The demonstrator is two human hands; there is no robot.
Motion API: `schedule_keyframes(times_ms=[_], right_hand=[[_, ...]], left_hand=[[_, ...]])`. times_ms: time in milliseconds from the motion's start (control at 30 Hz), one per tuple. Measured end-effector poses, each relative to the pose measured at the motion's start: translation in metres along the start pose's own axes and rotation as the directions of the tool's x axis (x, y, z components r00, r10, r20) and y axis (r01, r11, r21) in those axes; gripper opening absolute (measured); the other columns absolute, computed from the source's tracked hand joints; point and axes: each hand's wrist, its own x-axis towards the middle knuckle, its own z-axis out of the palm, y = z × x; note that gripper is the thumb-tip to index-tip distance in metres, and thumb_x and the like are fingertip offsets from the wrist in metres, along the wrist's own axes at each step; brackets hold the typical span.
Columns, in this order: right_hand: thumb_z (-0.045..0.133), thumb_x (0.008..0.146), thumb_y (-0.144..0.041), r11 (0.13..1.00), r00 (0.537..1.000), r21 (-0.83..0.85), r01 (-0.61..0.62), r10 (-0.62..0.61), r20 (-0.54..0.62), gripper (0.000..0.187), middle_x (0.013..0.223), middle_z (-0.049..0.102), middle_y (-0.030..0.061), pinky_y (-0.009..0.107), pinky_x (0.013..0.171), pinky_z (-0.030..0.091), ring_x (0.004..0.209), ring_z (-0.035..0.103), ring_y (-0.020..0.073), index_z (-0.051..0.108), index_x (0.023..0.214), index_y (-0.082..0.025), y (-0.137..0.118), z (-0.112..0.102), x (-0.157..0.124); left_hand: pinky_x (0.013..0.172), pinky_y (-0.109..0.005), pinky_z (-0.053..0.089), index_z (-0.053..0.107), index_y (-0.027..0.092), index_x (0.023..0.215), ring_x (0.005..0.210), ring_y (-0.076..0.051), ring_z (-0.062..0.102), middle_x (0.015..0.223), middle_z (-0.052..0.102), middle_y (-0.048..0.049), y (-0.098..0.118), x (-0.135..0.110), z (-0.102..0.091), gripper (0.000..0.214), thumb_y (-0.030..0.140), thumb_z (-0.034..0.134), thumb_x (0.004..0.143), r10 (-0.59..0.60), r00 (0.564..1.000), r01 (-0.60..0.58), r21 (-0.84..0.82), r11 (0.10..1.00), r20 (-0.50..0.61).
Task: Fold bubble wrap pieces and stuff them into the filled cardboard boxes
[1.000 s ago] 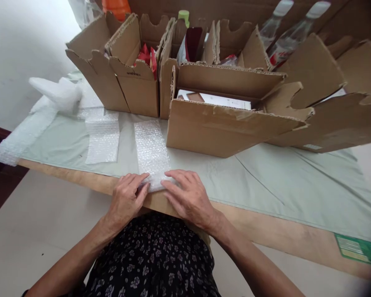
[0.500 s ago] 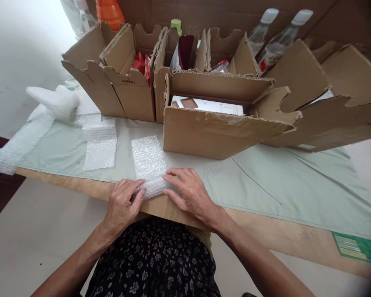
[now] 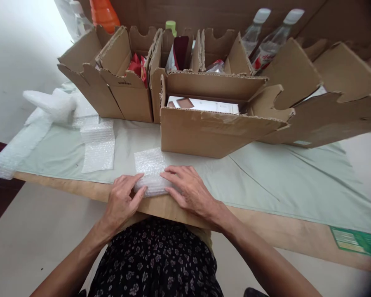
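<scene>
Hands L [image 3: 123, 199], R [image 3: 189, 191] atop bubble wrap [image 3: 148, 161]

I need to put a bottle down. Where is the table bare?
Widest: the green sheet right of the right hand, before the big carton. A narrow strip lies between the rolled bubble wrap and the loose piece. Cartons crowd the back.

Free lane: bare green cloth [image 3: 297, 181] on the right, open to the near edge. Front cardboard box [image 3: 210, 132] blocks straight ahead (flaps jut out to its right). The strip in front of it is filled by the bubble wrap roll [image 3: 150, 181] under left hand [image 3: 122, 202] and right hand [image 3: 190, 192]. Left: flat wrap sheet [image 3: 98, 144], low. Box row [image 3: 123, 95] and bottles [image 3: 267, 37] wall the back.
</scene>
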Motion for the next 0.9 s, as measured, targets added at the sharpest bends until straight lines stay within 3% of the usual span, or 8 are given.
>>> schedule_keyframes(times_ms=[133,300,400,467,567,633,800,900], right_hand=[[0.064,0.099,-0.021,0.995,0.994,-0.057,0.082,-0.077,0.082,0.025,0.134,0.071,0.0119,0.046,0.101,0.045,0.120,0.063,0.0273,0.069,0.124,-0.021,0.005,0.008,0.009],[0.053,0.107,-0.027,0.991,0.994,0.135,-0.023,0.009,0.106,0.030,0.114,0.079,0.0063,0.041,0.101,0.047,0.105,0.069,0.0211,0.067,0.132,-0.021,0.008,0.001,0.012],[0.054,0.106,-0.033,0.993,0.995,0.058,-0.102,0.101,0.021,0.034,0.127,0.074,0.0117,0.045,0.098,0.049,0.112,0.067,0.0263,0.066,0.135,-0.020,0.006,-0.001,0.008],[0.061,0.102,-0.037,0.997,0.998,-0.032,-0.065,0.065,-0.009,0.038,0.141,0.066,0.0150,0.048,0.098,0.048,0.119,0.063,0.0298,0.064,0.136,-0.021,0.005,0.001,0.009],[0.068,0.098,-0.030,0.990,0.996,-0.128,0.052,-0.042,0.077,0.036,0.146,0.062,0.0152,0.048,0.100,0.046,0.126,0.058,0.0306,0.064,0.133,-0.022,0.004,0.010,0.017],[0.063,0.100,-0.022,0.987,0.994,-0.149,0.053,-0.038,0.104,0.028,0.138,0.067,0.0130,0.046,0.096,0.046,0.120,0.062,0.0286,0.066,0.128,-0.022,0.005,0.015,0.023],[0.055,0.105,-0.019,1.000,0.997,0.025,0.008,-0.006,-0.077,0.023,0.118,0.078,0.0052,0.040,0.091,0.046,0.104,0.069,0.0219,0.069,0.122,-0.023,0.001,0.010,0.020],[0.059,0.103,-0.022,0.970,0.960,0.217,-0.113,0.163,-0.228,0.020,0.112,0.080,0.0027,0.036,0.088,0.050,0.098,0.072,0.0193,0.071,0.120,-0.024,-0.004,-0.002,0.006]], left_hand=[[0.093,-0.045,0.052,0.066,0.017,0.125,0.106,-0.030,0.066,0.116,0.071,-0.0136,0.000,0.002,0.002,0.027,0.028,0.058,0.103,0.002,0.997,0.005,0.105,0.994,-0.071],[0.096,-0.043,0.050,0.062,0.018,0.128,0.104,-0.026,0.066,0.111,0.074,-0.0096,0.006,-0.007,-0.007,0.028,0.025,0.062,0.101,0.089,0.996,-0.089,-0.001,0.996,0.010],[0.084,-0.039,0.051,0.066,0.018,0.124,0.090,-0.024,0.066,0.096,0.075,-0.0063,0.000,0.000,-0.003,0.024,0.027,0.058,0.103,0.038,0.999,-0.038,-0.001,0.999,0.029],[0.083,-0.041,0.051,0.068,0.016,0.122,0.090,-0.026,0.066,0.097,0.075,-0.0082,-0.005,0.007,0.003,0.027,0.032,0.056,0.103,-0.002,1.000,0.000,0.054,0.999,0.030],[0.090,-0.047,0.053,0.068,0.015,0.124,0.097,-0.029,0.067,0.106,0.073,-0.0123,-0.008,0.015,0.008,0.035,0.039,0.052,0.104,-0.078,0.997,0.079,0.090,0.993,-0.011],[0.091,-0.046,0.056,0.067,0.016,0.127,0.099,-0.029,0.068,0.111,0.072,-0.0130,-0.007,0.014,0.005,0.039,0.043,0.054,0.103,-0.153,0.988,0.154,0.026,0.988,-0.031],[0.084,-0.043,0.060,0.058,0.019,0.141,0.092,-0.024,0.067,0.121,0.068,-0.0128,-0.003,-0.002,-0.018,0.054,0.051,0.060,0.098,-0.331,0.943,0.321,-0.168,0.932,-0.033],[0.084,-0.041,0.061,0.048,0.023,0.152,0.097,-0.024,0.069,0.131,0.066,-0.0145,0.004,-0.013,-0.022,0.063,0.049,0.063,0.097,-0.379,0.925,0.352,-0.324,0.878,-0.023]])
